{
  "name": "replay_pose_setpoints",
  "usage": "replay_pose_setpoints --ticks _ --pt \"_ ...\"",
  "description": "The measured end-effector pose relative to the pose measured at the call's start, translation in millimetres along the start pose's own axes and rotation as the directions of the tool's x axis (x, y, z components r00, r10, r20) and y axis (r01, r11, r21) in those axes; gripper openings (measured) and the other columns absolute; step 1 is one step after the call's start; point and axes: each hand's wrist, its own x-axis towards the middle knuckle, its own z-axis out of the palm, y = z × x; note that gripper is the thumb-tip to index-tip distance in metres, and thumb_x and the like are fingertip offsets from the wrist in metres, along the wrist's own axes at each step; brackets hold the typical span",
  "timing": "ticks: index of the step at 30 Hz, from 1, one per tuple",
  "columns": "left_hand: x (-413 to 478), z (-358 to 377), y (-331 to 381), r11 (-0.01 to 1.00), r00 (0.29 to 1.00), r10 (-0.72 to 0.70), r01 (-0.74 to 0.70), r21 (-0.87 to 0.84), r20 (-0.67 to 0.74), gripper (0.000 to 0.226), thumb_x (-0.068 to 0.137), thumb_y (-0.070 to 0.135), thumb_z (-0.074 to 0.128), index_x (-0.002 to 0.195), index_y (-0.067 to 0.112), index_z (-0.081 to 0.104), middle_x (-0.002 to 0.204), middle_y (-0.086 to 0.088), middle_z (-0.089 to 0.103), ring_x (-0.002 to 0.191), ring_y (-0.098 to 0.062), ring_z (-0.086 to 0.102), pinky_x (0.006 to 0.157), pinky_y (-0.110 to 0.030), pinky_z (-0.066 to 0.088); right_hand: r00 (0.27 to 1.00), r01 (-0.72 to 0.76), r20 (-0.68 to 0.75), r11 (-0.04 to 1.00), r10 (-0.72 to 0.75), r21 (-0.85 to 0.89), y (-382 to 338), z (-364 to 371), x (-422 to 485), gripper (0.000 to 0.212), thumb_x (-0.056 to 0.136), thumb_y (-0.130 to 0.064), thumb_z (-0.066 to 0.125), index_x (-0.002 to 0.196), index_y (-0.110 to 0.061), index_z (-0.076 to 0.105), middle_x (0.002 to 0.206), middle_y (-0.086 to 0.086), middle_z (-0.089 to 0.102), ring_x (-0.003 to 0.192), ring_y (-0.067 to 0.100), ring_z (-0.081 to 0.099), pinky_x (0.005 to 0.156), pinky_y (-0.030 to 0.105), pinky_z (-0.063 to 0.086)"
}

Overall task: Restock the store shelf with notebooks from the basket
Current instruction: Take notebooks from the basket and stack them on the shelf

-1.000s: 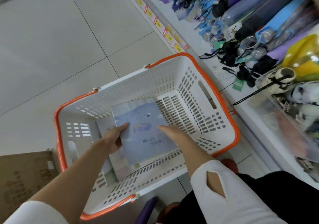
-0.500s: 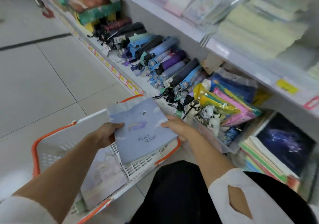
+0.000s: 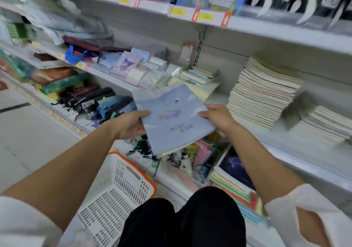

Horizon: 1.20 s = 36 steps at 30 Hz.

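Currently your left hand (image 3: 131,125) and right hand (image 3: 219,120) each pinch a side edge of the pale blue notebook (image 3: 171,119) — thumbs on the cover, fingers curled beneath. You hold it tilted in mid-air before the shelf (image 3: 304,151), near the tall notebook stack (image 3: 262,94) — apart from the basket (image 3: 122,189) by your knees.
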Motion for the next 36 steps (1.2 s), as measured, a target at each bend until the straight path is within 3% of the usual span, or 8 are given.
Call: replay_pose_setpoints --ticks 7,11,16,19,22,28,32,36 --pt "9 124 72 0.979 0.960 0.189 -0.201 0.034 0.208 0.018 0.100 0.020 0.046 0.113 0.015 0.058 0.109 -0.004 0.069 0.092 -0.016 0.067 0.076 -0.029 0.058 0.958 0.072 -0.287 0.987 -0.027 0.145 -39 -110 -29 0.020 0.083 0.003 0.063 0.089 -0.015 0.072 0.099 0.014 0.072 0.083 0.029 0.068 0.079 0.039 0.056" --pt "19 209 96 0.933 0.935 0.341 -0.349 0.091 0.096 0.024 0.097 0.013 0.053 0.118 0.002 0.059 0.107 -0.010 0.067 0.077 -0.016 0.064 0.062 -0.023 0.056 0.867 0.104 -0.495 0.956 0.047 0.273 -45 -165 -19 0.026 0.079 0.002 0.065 0.105 0.003 0.068 0.100 0.016 0.070 0.080 0.029 0.066 0.069 0.035 0.051" --pt "45 277 107 0.850 0.879 0.471 -0.474 0.230 0.071 0.017 0.090 0.002 0.057 0.104 0.005 0.065 0.095 -0.009 0.064 0.071 -0.018 0.059 0.049 -0.018 0.046 0.782 0.148 -0.612 0.918 0.119 0.367 -41 -208 9 0.009 0.077 -0.002 0.070 0.081 -0.004 0.062 0.107 0.019 0.069 0.096 0.033 0.068 0.080 0.045 0.056" --pt "71 292 107 0.778 0.818 0.575 -0.557 0.290 0.027 0.024 0.087 0.003 0.059 0.073 0.023 0.057 0.083 0.001 0.058 0.078 -0.021 0.055 0.068 -0.025 0.050 0.731 0.217 -0.670 0.888 0.126 0.404 -41 -218 20 0.014 0.073 -0.009 0.071 0.081 -0.007 0.060 0.093 0.017 0.066 0.082 0.029 0.065 0.070 0.041 0.054" --pt "92 303 101 0.755 0.756 0.645 -0.608 0.246 -0.113 0.008 0.082 0.015 0.068 0.090 0.016 0.071 0.087 0.002 0.068 0.088 -0.020 0.065 0.087 -0.036 0.056 0.698 0.275 -0.708 0.871 0.111 0.407 -32 -224 28 0.028 0.056 -0.040 0.062 0.070 -0.018 0.055 0.078 0.010 0.053 0.071 0.025 0.053 0.062 0.039 0.041" --pt "120 321 100 0.640 0.603 0.767 -0.692 0.333 -0.220 0.014 0.081 0.011 0.064 0.089 0.011 0.076 0.077 0.002 0.069 0.068 -0.006 0.060 0.063 -0.013 0.047 0.480 0.331 -0.877 0.925 0.005 0.186 -17 -232 41 0.057 0.097 -0.044 0.042 0.106 0.008 0.062 0.090 0.020 0.061 0.078 0.030 0.047 0.070 0.033 0.029" --pt "144 332 105 0.615 0.589 0.784 -0.699 0.365 -0.195 0.015 0.085 0.018 0.063 0.093 0.011 0.074 0.079 0.001 0.069 0.073 -0.012 0.062 0.062 -0.019 0.045 0.504 0.176 -0.863 0.978 0.008 0.112 -27 -246 63 0.072 0.098 -0.060 0.022 0.106 -0.007 0.070 0.087 0.016 0.058 0.078 0.029 0.049 0.074 0.033 0.034" --pt "175 323 108 0.485 0.543 0.839 -0.721 0.495 -0.033 0.044 0.084 0.057 0.058 0.106 0.021 0.072 0.099 0.005 0.071 0.097 -0.014 0.062 0.082 -0.028 0.051 0.623 0.078 -0.781 0.997 -0.036 0.017 -15 -261 78 0.077 0.084 -0.081 0.021 0.107 -0.025 0.068 0.074 0.004 0.059 0.059 0.021 0.046 0.063 0.033 0.037"
